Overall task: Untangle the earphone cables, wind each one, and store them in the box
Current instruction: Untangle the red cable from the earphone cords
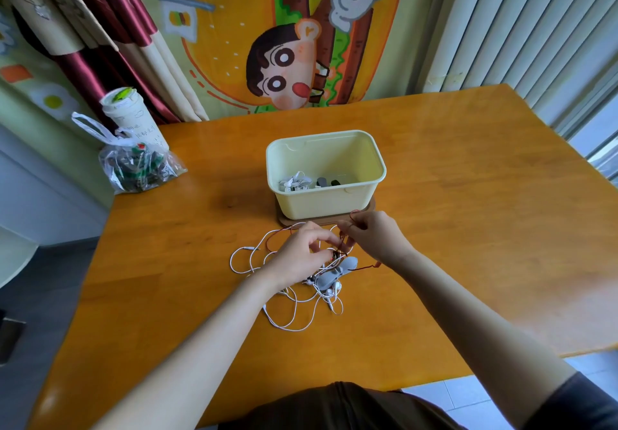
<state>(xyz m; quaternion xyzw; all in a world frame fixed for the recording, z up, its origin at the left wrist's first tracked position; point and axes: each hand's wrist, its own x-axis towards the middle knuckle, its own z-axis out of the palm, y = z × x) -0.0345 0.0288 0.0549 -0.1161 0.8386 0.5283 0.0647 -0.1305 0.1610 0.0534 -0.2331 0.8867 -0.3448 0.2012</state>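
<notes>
- Currently, the white cable (329,293) lies nearest the person, spread in loose crossing loops on the tabletop (468,229). Its earbuds are bunched just beside a grey piece (336,272).
- The left hand (301,256) has its fingers curled, pinching the knot where red and white strands cross, just above the grey piece.
- The right hand (374,239) has thumb and fingertips pressed together on the red cable (366,267). A loop of that cable rises over the knuckles, and its free end trails to the right on the tabletop.
- Hazard: pulling the two hands apart while the strands are crossed would probably tighten the knot rather than free it. Thin wire may also kink or strain at the earbud joints.
- Hazard: lifting the red cable could drag the white loops and the grey piece along, re-tangling them.
- The box (317,202) stands open on a brown mat (284,221), just beyond the right hand. It already holds a white earphone bundle (294,184) and some dark items.
- Hazard: an upward tug close to the box wall could knock it.
- A plastic bag (133,169) and a cup (130,118) stand well apart, at the far left.
</notes>
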